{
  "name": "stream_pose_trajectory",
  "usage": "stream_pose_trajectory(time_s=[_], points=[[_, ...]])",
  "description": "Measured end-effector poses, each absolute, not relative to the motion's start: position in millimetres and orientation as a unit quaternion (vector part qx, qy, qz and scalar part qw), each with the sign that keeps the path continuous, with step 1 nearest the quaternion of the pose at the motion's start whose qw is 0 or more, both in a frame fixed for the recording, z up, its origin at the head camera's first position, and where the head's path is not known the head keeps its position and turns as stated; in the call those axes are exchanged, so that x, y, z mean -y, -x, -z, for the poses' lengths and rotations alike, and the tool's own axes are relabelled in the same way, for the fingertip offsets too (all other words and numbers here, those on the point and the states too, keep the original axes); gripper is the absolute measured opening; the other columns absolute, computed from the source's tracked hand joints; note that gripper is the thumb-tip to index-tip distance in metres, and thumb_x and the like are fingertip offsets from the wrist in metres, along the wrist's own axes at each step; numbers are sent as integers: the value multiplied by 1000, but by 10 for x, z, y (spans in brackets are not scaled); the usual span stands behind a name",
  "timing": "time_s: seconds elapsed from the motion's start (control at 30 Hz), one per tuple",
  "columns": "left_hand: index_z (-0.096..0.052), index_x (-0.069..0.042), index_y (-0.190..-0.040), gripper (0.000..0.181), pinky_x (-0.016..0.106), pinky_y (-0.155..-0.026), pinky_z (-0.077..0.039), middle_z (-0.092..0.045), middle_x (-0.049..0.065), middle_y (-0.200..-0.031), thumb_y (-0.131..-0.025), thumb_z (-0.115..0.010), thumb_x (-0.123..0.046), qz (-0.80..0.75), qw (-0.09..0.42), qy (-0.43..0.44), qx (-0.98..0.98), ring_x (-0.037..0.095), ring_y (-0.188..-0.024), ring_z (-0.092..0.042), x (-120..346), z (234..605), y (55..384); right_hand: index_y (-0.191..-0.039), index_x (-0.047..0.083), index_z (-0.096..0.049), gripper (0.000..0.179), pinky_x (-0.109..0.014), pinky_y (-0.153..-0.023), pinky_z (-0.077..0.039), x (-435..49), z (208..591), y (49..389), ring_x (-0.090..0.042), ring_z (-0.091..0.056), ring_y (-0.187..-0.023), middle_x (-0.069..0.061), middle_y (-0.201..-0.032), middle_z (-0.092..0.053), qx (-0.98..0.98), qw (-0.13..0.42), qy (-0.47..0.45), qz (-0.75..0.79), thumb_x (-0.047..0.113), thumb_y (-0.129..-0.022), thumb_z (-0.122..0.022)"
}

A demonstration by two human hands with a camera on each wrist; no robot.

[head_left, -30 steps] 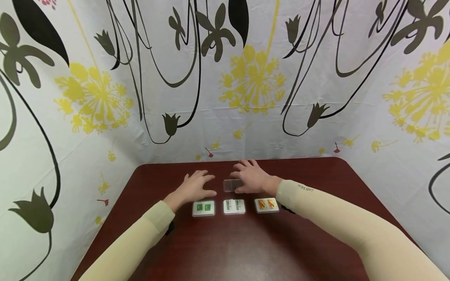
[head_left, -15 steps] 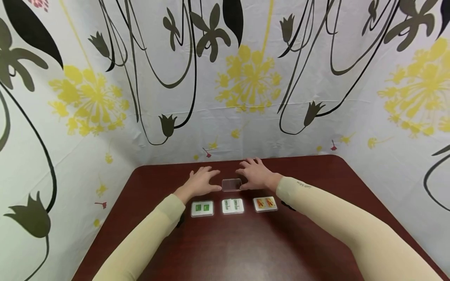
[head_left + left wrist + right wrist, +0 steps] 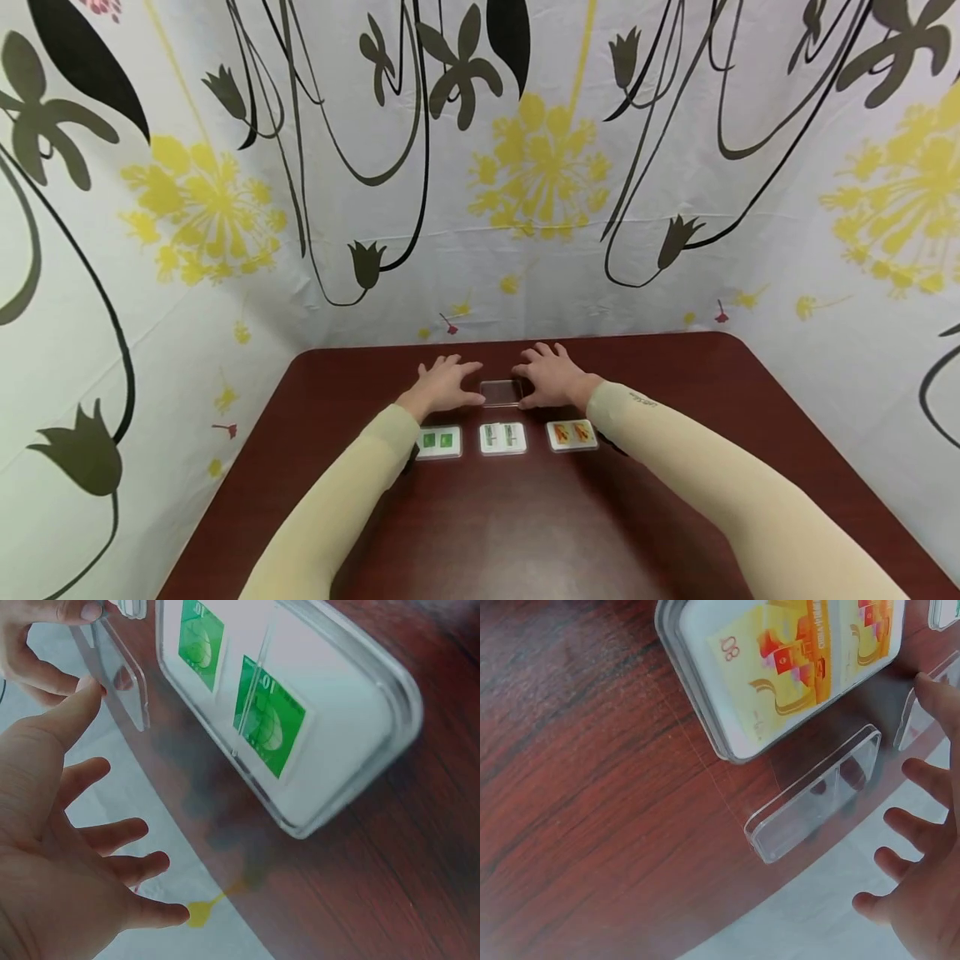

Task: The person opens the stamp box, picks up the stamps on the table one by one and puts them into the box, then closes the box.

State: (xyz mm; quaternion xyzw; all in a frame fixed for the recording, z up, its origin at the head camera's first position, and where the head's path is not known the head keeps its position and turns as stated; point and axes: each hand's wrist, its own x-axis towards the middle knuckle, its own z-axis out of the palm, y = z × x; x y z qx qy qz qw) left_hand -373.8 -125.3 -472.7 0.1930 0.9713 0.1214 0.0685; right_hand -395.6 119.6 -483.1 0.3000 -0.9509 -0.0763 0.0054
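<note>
On the dark red table lies a small clear plastic lid [image 3: 501, 394], between the two hands in the head view. My left hand [image 3: 444, 387] is at its left end, fingers spread, the thumb reaching its edge. At the right end is my right hand [image 3: 553, 380], fingers apart and its thumb close to the edge; contact is unclear. Nearer the person, three flat clear boxes sit in a row: one with green stamps [image 3: 274, 724], partly covered by the left sleeve, one with green-and-white stamps [image 3: 504, 438], and one with orange-yellow stamps [image 3: 780, 652].
Another clear plastic lid [image 3: 814, 802] lies beside the orange-stamp box in the right wrist view; the head view hides it behind the right hand. A white floral-print cloth [image 3: 517, 283] rises beyond the far edge of the table [image 3: 517, 517].
My left hand has moved right to the clear lid's left end. The right hand has shifted slightly right, uncovering the lid's right part.
</note>
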Motion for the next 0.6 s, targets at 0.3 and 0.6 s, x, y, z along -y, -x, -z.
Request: stream_pose_trajectory(time_s=[0.3,0.6], points=[[-34,-34,-140,78,69,-93,-10,-26,11,-145,-73,-60,-63,-97,85,-191,-973,41,-131,-17,1132,4876,3820,-131,31,-49,75,-61,-96,-19,-1195,4876,3982,-32,-23,-129,-6,-139,-34,955,-7,-291,60,75,-70,-50],[-40,-33,-137,76,71,-91,-12,-32,10,-141,-71,-61,-64,-100,85,-197,-972,39,-128,-24,1133,4936,3829,-126,31,-54,70,-60,-97,-20,-1197,4912,3969,-32,-24,-129,-5,-138,-36,959,-8,-281,37,72,-70,-55]])
